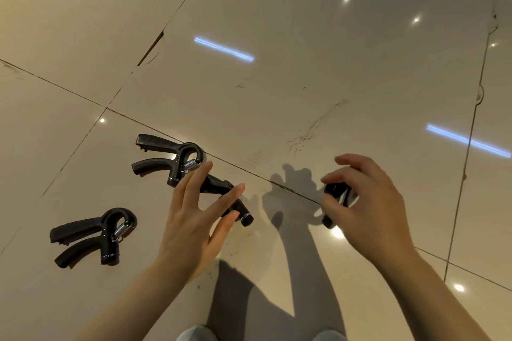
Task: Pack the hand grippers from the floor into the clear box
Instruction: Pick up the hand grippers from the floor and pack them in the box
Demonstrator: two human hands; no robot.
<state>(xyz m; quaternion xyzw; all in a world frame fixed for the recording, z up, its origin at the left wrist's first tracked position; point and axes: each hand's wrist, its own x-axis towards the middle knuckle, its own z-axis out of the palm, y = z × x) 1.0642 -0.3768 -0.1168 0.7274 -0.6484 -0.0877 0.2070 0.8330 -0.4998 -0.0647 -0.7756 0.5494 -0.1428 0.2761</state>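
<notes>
Several black hand grippers with steel springs lie on the glossy tiled floor. One (91,235) lies at the lower left, another (169,158) farther back. A third (227,196) sits under my left hand (196,219), whose straight, spread fingers hover over it; contact cannot be told. My right hand (368,207) curls its fingers round a fourth hand gripper (336,202), mostly hidden by the fingers. The clear box is out of view.
Beige glossy floor tiles (277,77) with dark grout lines, scuff marks and ceiling-light reflections stretch all around. Shadows of my arms fall on the floor between my hands. My knees (196,333) show at the bottom edge.
</notes>
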